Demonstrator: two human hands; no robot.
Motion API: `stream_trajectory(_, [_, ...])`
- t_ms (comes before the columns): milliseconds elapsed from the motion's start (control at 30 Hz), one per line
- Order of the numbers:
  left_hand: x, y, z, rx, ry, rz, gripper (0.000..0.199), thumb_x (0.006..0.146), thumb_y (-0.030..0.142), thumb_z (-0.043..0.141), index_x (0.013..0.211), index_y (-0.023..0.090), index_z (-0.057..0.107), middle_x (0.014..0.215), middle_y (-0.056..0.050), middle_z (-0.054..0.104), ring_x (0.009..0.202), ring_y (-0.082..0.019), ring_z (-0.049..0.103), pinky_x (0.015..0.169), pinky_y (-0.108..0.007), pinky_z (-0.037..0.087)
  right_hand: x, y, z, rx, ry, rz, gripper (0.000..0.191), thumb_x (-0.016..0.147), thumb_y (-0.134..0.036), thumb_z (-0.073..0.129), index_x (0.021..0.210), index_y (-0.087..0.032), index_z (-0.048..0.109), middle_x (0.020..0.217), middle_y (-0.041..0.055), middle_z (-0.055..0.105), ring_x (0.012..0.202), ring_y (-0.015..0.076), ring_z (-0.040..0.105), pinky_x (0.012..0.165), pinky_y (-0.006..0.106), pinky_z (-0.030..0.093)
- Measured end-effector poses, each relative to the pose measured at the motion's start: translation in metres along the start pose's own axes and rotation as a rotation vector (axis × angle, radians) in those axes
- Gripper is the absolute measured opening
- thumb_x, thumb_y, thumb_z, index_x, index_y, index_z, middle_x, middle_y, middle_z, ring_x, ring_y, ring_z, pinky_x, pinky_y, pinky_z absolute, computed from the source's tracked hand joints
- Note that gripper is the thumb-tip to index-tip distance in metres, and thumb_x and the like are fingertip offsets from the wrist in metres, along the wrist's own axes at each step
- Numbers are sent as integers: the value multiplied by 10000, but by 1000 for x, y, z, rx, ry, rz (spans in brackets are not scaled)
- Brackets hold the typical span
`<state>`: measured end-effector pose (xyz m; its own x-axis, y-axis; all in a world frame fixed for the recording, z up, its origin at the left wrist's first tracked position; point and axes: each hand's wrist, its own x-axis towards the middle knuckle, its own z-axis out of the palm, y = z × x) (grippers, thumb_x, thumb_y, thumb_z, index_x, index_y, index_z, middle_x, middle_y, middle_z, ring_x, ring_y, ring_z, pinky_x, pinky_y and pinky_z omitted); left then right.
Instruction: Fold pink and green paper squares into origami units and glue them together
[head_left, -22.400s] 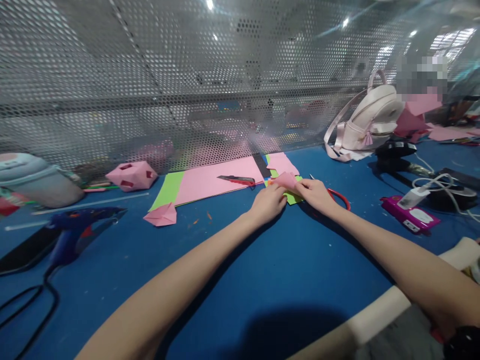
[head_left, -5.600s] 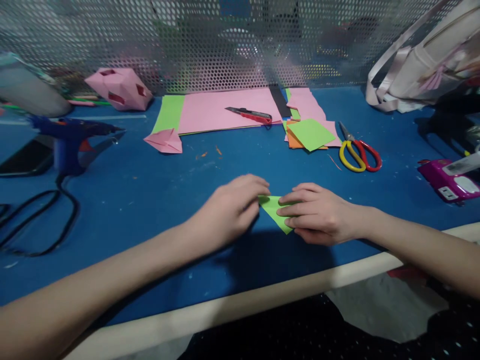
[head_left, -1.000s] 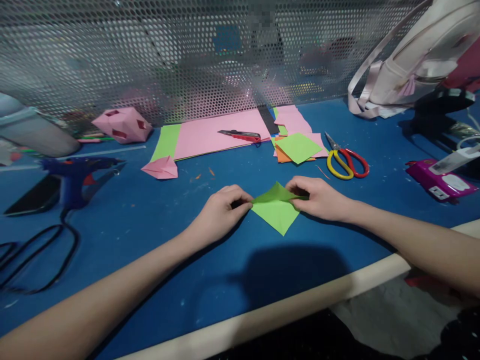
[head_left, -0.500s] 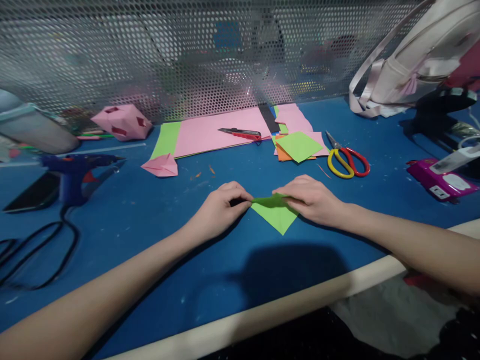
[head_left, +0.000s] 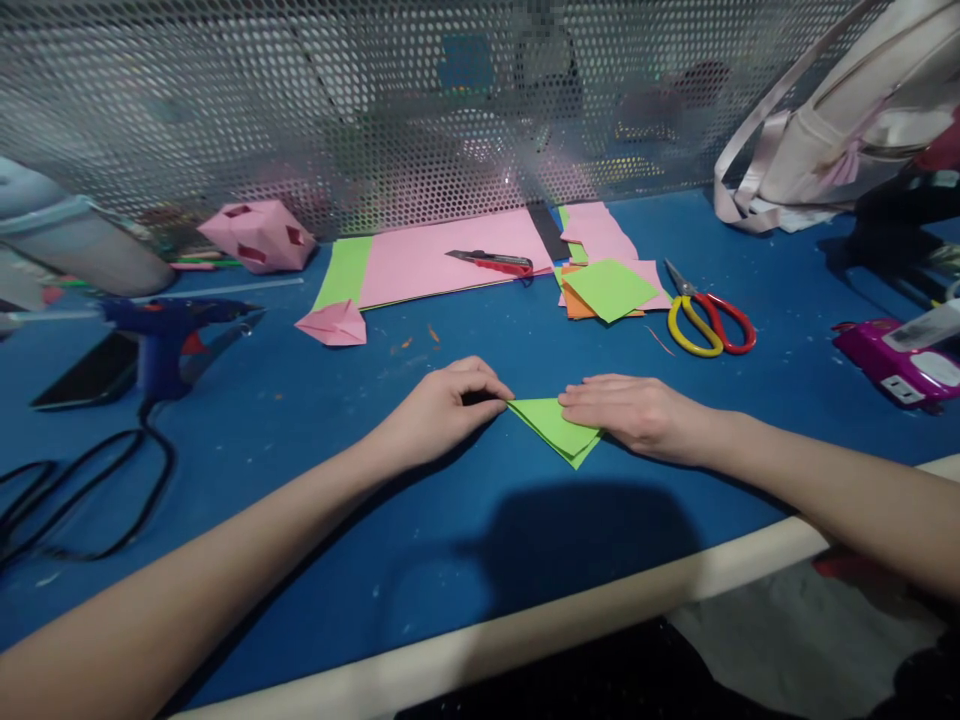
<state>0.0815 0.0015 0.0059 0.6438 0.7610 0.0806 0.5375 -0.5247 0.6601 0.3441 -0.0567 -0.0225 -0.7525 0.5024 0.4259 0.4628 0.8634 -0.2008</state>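
A green sheet of paper (head_left: 551, 422), folded over into a triangle, lies on the blue tabletop with its point toward me. Its two layers do not quite line up along the lower edges. My left hand (head_left: 450, 412) pinches the paper's left corner between thumb and fingers. Flat across the right half of the fold lies my right hand (head_left: 637, 415), fingers stretched out and pressing down; it covers the right corner.
Behind the hands are pink sheets (head_left: 427, 255) with a red utility knife (head_left: 495, 262), a green square (head_left: 611, 290) and scissors (head_left: 705, 315). A folded pink piece (head_left: 335, 325), pink paper ball (head_left: 259, 237) and glue gun (head_left: 165, 345) stand left; a purple device (head_left: 892, 360), right.
The green paper's far half has come down toward me and now lies flat as a triangle. My right hand went from gripping the edge to lying flat on the fold.
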Motion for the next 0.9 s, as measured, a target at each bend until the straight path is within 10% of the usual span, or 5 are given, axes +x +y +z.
stream_trajectory(633, [-1,-2,1,-16,26,32,172,809,278,548,810,190,695,868,-46,629,846,-174,583,821,-304,454,2,-3,-7,-179,-72,-77,333,941,-118,361,1182,-148,588,1260,124,590,1227,205,498,1039,477,390])
stream_trajectory(900, [-3,-3,3,-15,34,34,150,799,266,575,819,193,705,868,-38,614,844,-170,577,821,-299,446,8,-14,-19,-381,-166,-94,307,956,-152,338,1061,-152,626,1057,96,664,904,202,558,749,357,433])
